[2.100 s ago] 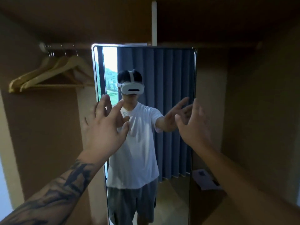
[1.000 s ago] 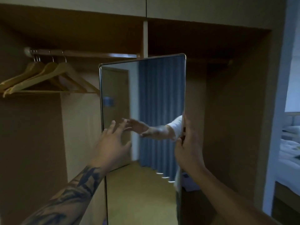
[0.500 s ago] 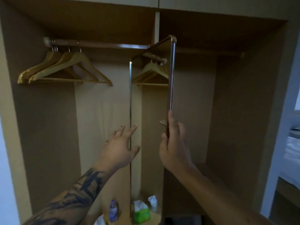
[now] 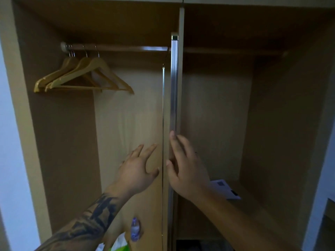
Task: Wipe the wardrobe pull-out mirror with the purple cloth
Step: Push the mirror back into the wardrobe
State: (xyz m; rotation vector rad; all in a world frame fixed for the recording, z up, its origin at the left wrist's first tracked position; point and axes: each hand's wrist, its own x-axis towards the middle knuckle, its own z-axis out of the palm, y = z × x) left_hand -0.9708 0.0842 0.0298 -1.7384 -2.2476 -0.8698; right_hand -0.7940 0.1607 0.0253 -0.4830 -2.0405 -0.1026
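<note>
The right hand (image 4: 186,171) is laid against the mirror (image 4: 174,84), which is seen edge-on as a narrow silver strip at the centre of the wardrobe (image 4: 63,142); the fingers are extended along the strip toward 12 o'clock and the thumb is pressed on its left side, so the frame edge is lightly pinched rather than fully gripped. The left hand (image 4: 137,169) is held open with fingers spread apart, nothing being held, just to the 9 o'clock side of the mirror; whether the panel is touched by it cannot be told. The purple cloth is seen in neither hand. The mirror edge is lined up with the central divider (image 4: 181,69), close in front of it. Open room is left in the bay at 9 o'clock, where wooden hangers (image 4: 83,77) are hung from a rail (image 4: 117,48) toward 10 o'clock, well apart from the hands. The bay at 3 o'clock is mostly open, with a white paper (image 4: 224,191) lying on its shelf just beyond the right wrist. At 6 o'clock, low in the left bay, a small bottle (image 4: 135,229) and a green and white pack (image 4: 117,243) are seen.
</note>
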